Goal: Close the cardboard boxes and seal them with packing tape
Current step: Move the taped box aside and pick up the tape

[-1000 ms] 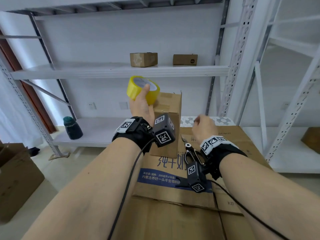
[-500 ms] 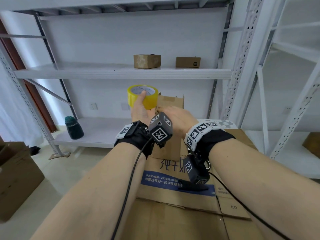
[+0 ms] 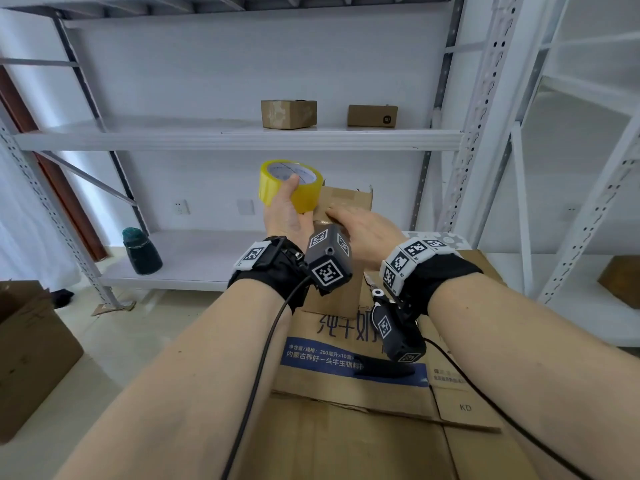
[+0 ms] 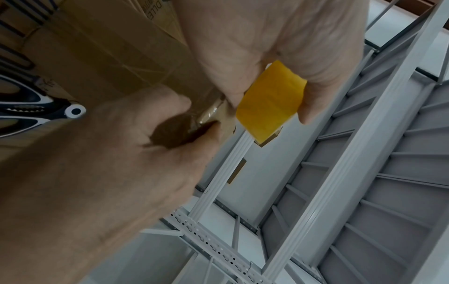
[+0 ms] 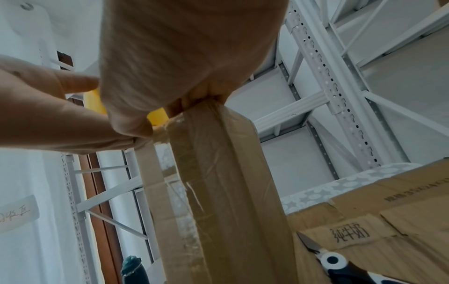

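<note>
A narrow cardboard box stands upright on a big flattened carton. Old clear tape runs down its face. My left hand grips a yellow packing tape roll just left of the box top, thumb inside the core. My right hand lies over the box's top corner next to the roll. Its fingers go over the edge and its thumb presses the near face, pinching the corner. A shiny bit of tape shows between roll and right hand.
Scissors lie on the carton under my right wrist. White metal shelving stands behind, with two small boxes on its upper shelf and a dark bottle on the lower one. Another brown carton sits on the floor, left.
My right hand, a loose fist beside the box a second ago, has moved left onto the box top beside the roll. The left hand lowered the roll slightly toward the box.
</note>
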A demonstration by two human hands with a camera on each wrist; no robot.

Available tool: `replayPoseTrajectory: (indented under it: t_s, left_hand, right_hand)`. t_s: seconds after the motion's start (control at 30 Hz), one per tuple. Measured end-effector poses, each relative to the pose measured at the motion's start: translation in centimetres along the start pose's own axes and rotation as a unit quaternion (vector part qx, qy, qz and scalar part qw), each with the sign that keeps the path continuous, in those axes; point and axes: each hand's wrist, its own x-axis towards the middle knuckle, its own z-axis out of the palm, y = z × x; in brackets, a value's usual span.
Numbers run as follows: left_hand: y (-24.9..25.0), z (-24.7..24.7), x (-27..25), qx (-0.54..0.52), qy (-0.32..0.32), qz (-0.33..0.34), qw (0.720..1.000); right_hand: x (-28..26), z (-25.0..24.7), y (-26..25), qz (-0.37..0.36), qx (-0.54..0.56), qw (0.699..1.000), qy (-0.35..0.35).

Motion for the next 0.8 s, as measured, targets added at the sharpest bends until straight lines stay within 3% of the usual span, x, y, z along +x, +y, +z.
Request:
replayPoseTrajectory:
  t_s: [0.33, 0.5, 0.6, 0.67, 0.8]
  left_hand:
    - [-0.1, 0.0, -0.5, -0.004, -0.007, 0.033, 0.999]
    - [-0.2, 0.2, -0.7, 0.008, -0.018, 0.052, 0.998]
    - [0.2, 0.1, -0.5, 0.007, -0.018, 0.054, 0.998]
    - [0.3, -0.2, -0.5, 0.014, -0.013, 0.052, 0.998]
    - [0.1, -0.7, -0.2, 0.025, -0.008, 0.05, 0.998]
  right_hand:
    - [-1.1, 0.2, 1.4, 0.035, -0.039, 0.998, 0.045]
    - [-0.5, 0.0, 2.0, 0.085, -0.08, 0.993, 0.029]
    - [-0.4, -0.2, 0.5, 0.04, -0.057, 0.997, 0.024]
    - [-0.7, 0.1, -0.9, -0.016, -0.042, 0.999, -0.02]
    - [0.4, -0.4, -1.9, -0.008, -0.05, 0.997, -0.061]
